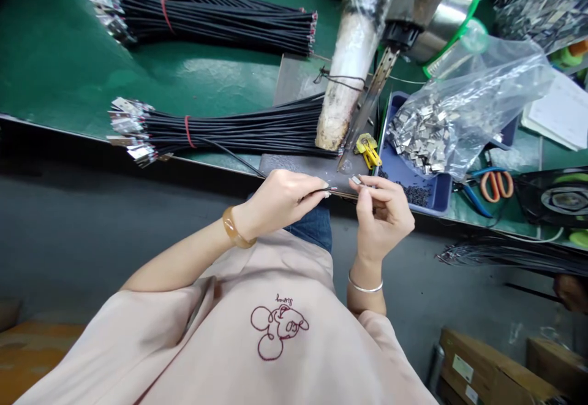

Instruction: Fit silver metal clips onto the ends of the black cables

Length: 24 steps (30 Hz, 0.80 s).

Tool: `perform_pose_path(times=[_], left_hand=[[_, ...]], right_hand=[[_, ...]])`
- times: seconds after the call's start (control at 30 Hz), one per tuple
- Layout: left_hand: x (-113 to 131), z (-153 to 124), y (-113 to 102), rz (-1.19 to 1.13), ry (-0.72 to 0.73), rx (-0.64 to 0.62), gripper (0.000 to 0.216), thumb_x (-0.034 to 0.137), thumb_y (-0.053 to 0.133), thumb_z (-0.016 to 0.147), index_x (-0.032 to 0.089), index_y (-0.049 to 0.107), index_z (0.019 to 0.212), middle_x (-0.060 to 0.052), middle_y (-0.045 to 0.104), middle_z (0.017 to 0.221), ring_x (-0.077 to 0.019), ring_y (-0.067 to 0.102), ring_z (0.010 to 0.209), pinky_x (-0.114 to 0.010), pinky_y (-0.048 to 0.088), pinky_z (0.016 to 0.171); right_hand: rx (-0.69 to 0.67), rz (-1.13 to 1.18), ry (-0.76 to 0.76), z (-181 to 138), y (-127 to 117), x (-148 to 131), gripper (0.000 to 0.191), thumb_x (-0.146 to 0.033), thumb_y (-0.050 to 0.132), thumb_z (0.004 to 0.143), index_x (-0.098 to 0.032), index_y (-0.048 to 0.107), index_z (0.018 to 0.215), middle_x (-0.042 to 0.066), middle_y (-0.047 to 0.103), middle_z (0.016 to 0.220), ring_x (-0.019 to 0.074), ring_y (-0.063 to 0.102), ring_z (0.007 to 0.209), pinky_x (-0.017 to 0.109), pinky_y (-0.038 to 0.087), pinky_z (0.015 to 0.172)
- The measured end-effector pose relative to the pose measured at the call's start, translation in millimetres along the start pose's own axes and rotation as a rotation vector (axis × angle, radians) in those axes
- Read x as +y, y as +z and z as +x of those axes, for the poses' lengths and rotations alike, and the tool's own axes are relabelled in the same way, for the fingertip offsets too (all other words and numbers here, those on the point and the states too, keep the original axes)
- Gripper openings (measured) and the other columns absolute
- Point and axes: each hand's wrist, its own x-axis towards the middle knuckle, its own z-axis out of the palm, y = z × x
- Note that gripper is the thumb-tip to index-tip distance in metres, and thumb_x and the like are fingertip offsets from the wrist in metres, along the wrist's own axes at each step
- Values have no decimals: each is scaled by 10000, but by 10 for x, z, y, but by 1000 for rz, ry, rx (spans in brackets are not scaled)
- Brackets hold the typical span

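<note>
My left hand [281, 198] is closed in a pinch on the end of a thin black cable [234, 157] that runs back to the left. My right hand [384, 212] is closed too, pinching a small silver metal shell [356, 179] at its fingertips. The two hands meet at the front edge of the green workbench [59, 62], the cable tip a little left of the shell. Just above them stands a press-like tool [362, 105] with a wrapped white column and a narrow metal strip coming down to a grey plate.
Bundles of black cables [239, 128] with metal ends lie on the bench at left and far left. A blue tray [434, 192] holds a plastic bag of metal shells [427, 129]. Orange-handled pliers [493, 184], a yellow clip [369, 149] and cardboard boxes [487, 371] are nearby.
</note>
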Motion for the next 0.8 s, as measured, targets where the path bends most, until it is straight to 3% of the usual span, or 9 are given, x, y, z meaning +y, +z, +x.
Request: perform_pose_path(times=[0.1,0.23,0.43,0.63,0.8], left_hand=[[53,45,20,-174,-183,29,157,220,655,915,128,721,806,9,649,615,-77,500,522,-211,392,533],[71,88,21,-375,-344,21,161,229,652,888,115,714,793,-4,642,646,-79,494,561,-203,389,532],[64,99,0,-411,-323,-24,166,189,635,868,106,706,743,4,619,624,-69,462,551,-191,370,521],[43,104,-23,-483,-327,-59,189,218,661,885,94,723,757,-2,633,624,-67,453,555,-183,367,513],[49,106,-51,-463,-303,-116,229,217,646,897,98,709,712,5,612,589,-61,416,534,-197,324,502]], right_hand=[[-90,53,45,-15,68,-7,64,-205,695,893,-247,739,871,21,753,966,166,749,869,336,652,758],[-179,142,120,-41,148,-3,67,-220,694,897,-248,755,898,26,753,985,157,740,900,307,643,753],[-190,194,105,-48,167,4,124,-185,699,891,-268,769,951,25,752,1038,160,727,971,345,631,873],[-217,257,115,-48,159,28,137,-165,692,894,-266,764,953,14,749,1032,149,728,972,303,634,817],[-188,141,-27,-64,131,-22,207,-108,702,869,-276,761,974,4,761,1030,157,727,978,348,623,886]])
